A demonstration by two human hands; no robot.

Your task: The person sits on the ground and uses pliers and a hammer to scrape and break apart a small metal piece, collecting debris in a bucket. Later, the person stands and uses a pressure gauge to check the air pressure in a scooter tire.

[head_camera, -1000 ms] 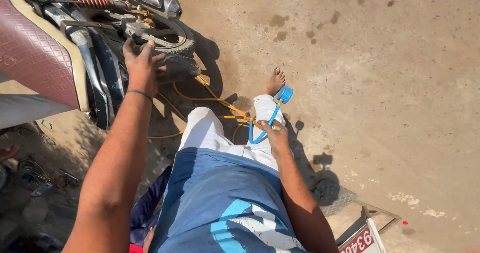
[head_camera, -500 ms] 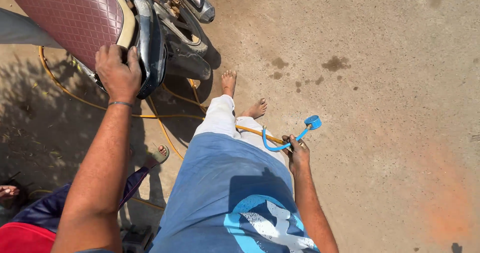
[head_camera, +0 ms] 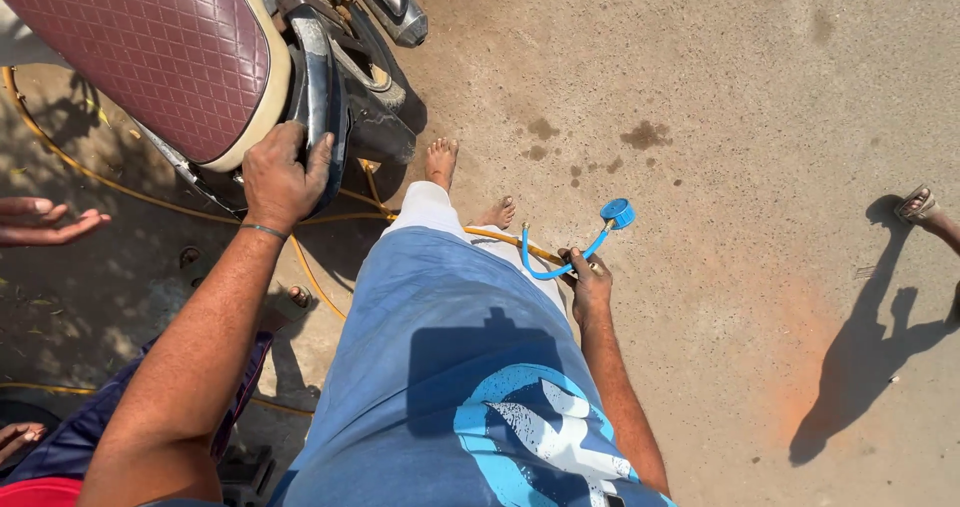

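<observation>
Two hands show in the head view, looking down at a person in a blue shirt who stands barefoot on the dusty ground [head_camera: 720, 87]. The left hand [head_camera: 282, 175] rests on the back end of a scooter [head_camera: 330, 117], and its fingers curl tight over the dark rear edge, just behind the dark red seat [head_camera: 140, 57]. A thin band sits on that wrist. The right hand [head_camera: 590, 285] hangs low by the person's right leg, and its fingers are closed around a blue hose [head_camera: 560, 267]. The hose bends up out of the fist and ends in a round blue gauge [head_camera: 617, 213], which sticks out over the ground to the right of the bare feet. An orange hose [head_camera: 120, 189] runs from under the scooter, passes the feet, and meets the blue one at the fist. Another person's hand [head_camera: 45, 222] reaches in at the left edge, with open fingers. A sandaled foot [head_camera: 918, 205] and a long shadow show at the far right.
</observation>
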